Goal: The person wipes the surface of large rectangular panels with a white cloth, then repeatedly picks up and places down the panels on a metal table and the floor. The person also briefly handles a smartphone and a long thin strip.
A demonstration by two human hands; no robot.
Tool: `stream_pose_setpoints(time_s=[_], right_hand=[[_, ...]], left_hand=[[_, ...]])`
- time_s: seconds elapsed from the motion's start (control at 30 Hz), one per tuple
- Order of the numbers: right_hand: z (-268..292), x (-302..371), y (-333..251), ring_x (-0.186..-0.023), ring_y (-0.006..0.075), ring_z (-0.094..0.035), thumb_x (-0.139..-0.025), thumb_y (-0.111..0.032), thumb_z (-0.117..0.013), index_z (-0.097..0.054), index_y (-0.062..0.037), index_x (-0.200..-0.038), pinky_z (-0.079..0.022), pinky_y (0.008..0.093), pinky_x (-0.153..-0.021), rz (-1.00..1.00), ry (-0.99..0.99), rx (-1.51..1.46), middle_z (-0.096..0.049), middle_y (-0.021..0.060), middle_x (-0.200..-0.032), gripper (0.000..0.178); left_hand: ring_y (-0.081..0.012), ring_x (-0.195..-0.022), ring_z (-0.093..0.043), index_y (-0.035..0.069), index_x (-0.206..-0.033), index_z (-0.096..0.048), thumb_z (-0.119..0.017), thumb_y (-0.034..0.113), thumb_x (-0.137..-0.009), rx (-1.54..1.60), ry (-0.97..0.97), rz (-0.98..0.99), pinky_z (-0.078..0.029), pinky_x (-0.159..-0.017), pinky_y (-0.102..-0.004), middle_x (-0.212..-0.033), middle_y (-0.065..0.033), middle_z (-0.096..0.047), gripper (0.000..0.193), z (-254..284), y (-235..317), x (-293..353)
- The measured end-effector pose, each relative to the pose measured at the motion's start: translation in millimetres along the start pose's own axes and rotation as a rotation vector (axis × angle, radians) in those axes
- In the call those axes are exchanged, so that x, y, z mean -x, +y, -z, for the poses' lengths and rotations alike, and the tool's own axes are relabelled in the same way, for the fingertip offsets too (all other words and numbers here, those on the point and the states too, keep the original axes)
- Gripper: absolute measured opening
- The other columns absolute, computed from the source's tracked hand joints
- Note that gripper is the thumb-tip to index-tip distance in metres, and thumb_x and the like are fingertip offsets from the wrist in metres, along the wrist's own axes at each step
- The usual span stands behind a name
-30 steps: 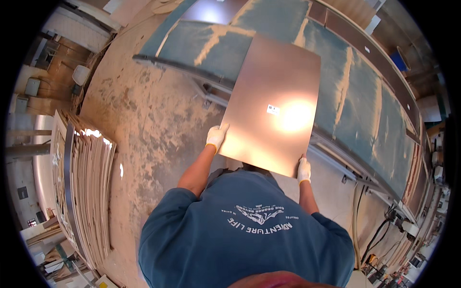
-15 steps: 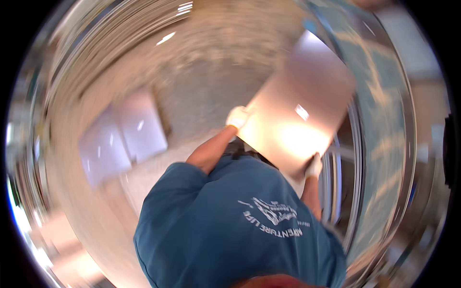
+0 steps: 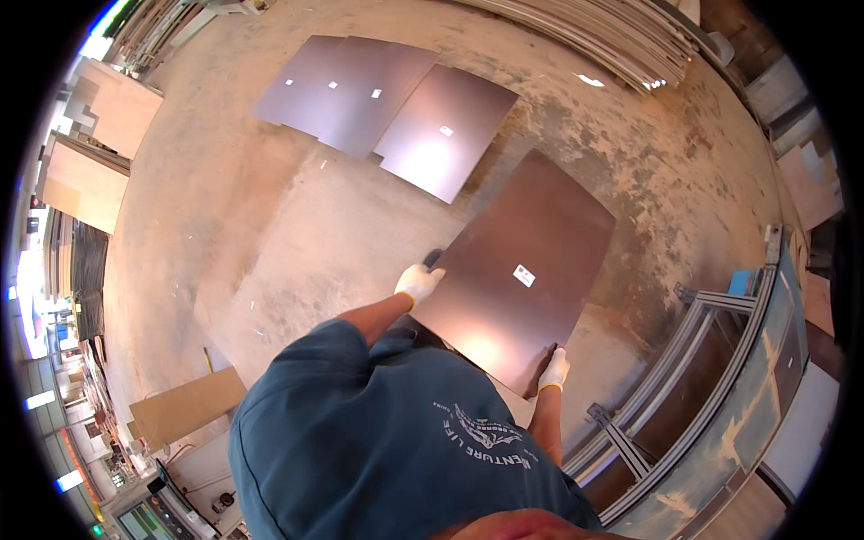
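Note:
Both my hands hold a large dark brown flat panel [image 3: 531,225] in front of my body, tilted, with a small white label on its face. My left hand [image 3: 419,282], in a white work glove, is closed on the panel's left edge. On the lower right edge, my gloved right hand [image 3: 554,369] grips the same panel, fingers dark at the tips. Ahead on the floor lie several similar brown panels [image 3: 454,108], overlapping in a row, each with a white label.
To my right stands a metal-framed workbench [image 3: 720,432] with a green, dusty top. Long boards [image 3: 594,40] are stacked at the far side. Sheet stacks [image 3: 85,184] line the left, and a brown board [image 3: 187,408] lies at the lower left, near a machine with a screen [image 3: 148,522].
My body has turned left, away from the workbench, with the panel carried along in both hands. The panels on the floor now show ahead rather than at the left.

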State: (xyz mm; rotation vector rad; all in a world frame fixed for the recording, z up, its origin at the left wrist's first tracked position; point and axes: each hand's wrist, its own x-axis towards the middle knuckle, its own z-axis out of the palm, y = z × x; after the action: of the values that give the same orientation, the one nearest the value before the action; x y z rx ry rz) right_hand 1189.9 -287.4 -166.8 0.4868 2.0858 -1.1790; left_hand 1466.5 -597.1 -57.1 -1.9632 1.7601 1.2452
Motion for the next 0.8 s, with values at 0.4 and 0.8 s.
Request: stream_pose_setpoints(time_s=[0.4,0.8], right_hand=[[-357,13,-68,-0.106,0.0207,-0.059,-0.089,-0.037,-0.064,-0.064,0.0073,-0.119,-0.045,0.0347,-0.096,0.055,-0.165,0.180,-0.066,0.0115,-0.117,0.053],[-712,-182,-135,-0.087,0.0162,-0.057,-0.090,-0.035,-0.061,-0.071,-0.0015,-0.089,-0.044,0.0349,-0.082,0.232,-0.158,0.203,-0.067,0.0045,-0.089,0.035]], left_hand=[[-0.0449,-0.104,-0.063,-0.007,-0.097,-0.071,-0.058,0.052,-0.085,0.084,0.116,0.085,-0.049,-0.092,-0.0473,-0.100,-0.0351,-0.063,0.062,179,-124,-256],[-0.0424,-0.104,-0.064,-0.008,-0.102,-0.068,-0.055,0.053,-0.088,0.073,0.179,-0.013,-0.048,-0.091,-0.0454,-0.102,-0.0310,-0.067,0.064,221,-97,-679]])
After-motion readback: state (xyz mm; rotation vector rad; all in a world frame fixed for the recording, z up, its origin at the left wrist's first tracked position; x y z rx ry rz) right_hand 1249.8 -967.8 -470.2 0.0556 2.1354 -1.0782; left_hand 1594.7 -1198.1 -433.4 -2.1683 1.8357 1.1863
